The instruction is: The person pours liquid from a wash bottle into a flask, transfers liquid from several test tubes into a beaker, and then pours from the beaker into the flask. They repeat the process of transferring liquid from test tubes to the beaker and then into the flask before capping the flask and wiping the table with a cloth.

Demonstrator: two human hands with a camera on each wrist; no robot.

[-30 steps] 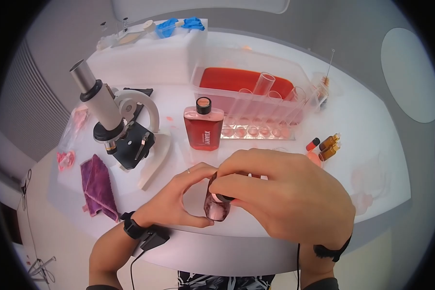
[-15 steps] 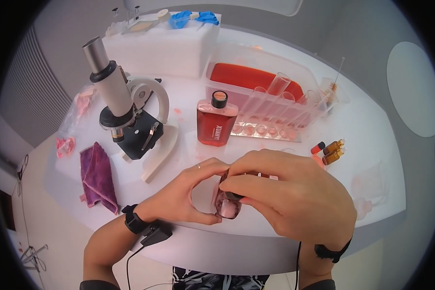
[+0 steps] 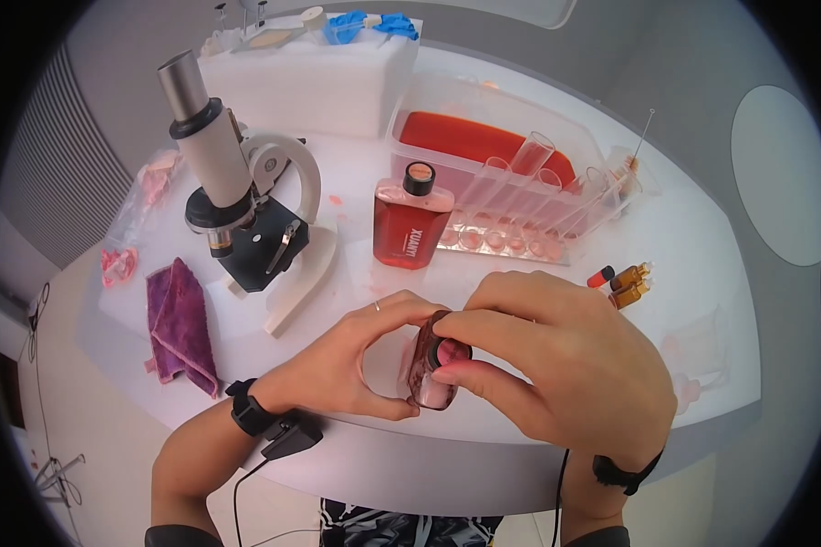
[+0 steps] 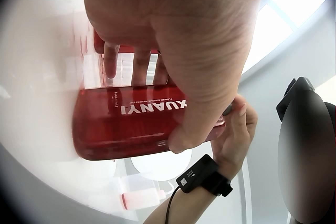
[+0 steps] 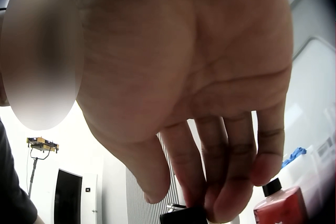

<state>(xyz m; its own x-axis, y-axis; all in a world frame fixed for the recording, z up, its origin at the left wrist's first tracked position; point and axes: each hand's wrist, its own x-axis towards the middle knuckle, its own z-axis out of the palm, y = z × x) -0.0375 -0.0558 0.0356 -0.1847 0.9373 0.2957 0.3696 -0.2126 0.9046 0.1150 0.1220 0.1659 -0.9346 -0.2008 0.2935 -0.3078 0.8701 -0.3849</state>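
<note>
On the near part of the table stands a flat bottle of red liquid (image 3: 434, 394), lettered XUANYI in the left wrist view. My left hand (image 3: 337, 365) grips it by its sides, thumb on the near end and fingers on the far one. At its top is a round black cap (image 3: 453, 352) with a pinkish top. My right hand (image 3: 570, 365) pinches this cap between thumb and fingers. A second, matching XUANYI bottle (image 3: 410, 232) stands upright farther back, its black cap on.
A microscope (image 3: 237, 182) and a purple cloth (image 3: 181, 328) are at left. Behind the second bottle are glass test tubes in a rack (image 3: 497, 242) and a clear tub (image 3: 410, 137) of red liquid. Small amber vials (image 3: 631, 284) lie at right.
My right fingers have shifted round the cap, so its top shows where they covered it. My left hand keeps its grip on the bottle. The head view has moved slightly.
</note>
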